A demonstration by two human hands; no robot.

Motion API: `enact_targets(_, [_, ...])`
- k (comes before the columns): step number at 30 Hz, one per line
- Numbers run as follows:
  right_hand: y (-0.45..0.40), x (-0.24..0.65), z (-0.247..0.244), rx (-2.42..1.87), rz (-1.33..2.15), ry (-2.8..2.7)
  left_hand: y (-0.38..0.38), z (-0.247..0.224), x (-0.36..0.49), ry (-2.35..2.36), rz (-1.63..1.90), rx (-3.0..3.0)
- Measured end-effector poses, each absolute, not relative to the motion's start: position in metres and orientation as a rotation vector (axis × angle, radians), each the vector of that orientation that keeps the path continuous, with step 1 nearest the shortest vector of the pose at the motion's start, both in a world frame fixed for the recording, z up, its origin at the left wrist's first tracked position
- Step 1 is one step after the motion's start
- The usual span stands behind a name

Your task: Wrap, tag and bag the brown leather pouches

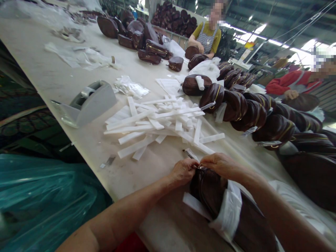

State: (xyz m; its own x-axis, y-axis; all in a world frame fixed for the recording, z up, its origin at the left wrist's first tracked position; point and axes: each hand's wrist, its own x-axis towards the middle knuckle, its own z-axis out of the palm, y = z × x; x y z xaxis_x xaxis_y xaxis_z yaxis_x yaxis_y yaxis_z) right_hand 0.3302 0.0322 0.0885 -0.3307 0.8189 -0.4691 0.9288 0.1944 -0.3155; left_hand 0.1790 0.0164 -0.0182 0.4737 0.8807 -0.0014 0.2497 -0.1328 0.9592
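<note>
A dark brown leather-look bag (210, 189) lies on the table close in front of me. White wrapping (231, 206) goes around its middle, and a white strip (195, 203) pokes out on its left side. At the bag's far end, my left hand (185, 170) and my right hand (216, 163) meet with fingertips pinched together. Small metal hardware shows between them; its exact form is hidden by the fingers. Just beyond the fingers sticks out a narrow piece in clear plastic (191, 154). A loose pile of white foam-like strips (157, 122) lies ahead of both hands.
A grey tape dispenser (91, 101) stands near the table's left edge. Rows of brown bags (252, 115) line the right, with more bags (139, 35) farther back. Two people work across the table. Teal plastic sheeting (47, 199) hangs at lower left.
</note>
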Motion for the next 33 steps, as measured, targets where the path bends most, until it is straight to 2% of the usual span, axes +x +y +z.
enact_targets(21, [0.025,0.313,0.096,1.737,-0.695,2.115,0.023,-0.007,0.166,0.838,0.641,1.695])
enact_targets(33, [0.020,0.304,0.096,1.678,-0.607,2.150,0.023,-0.006,0.157,0.812,0.710,1.787])
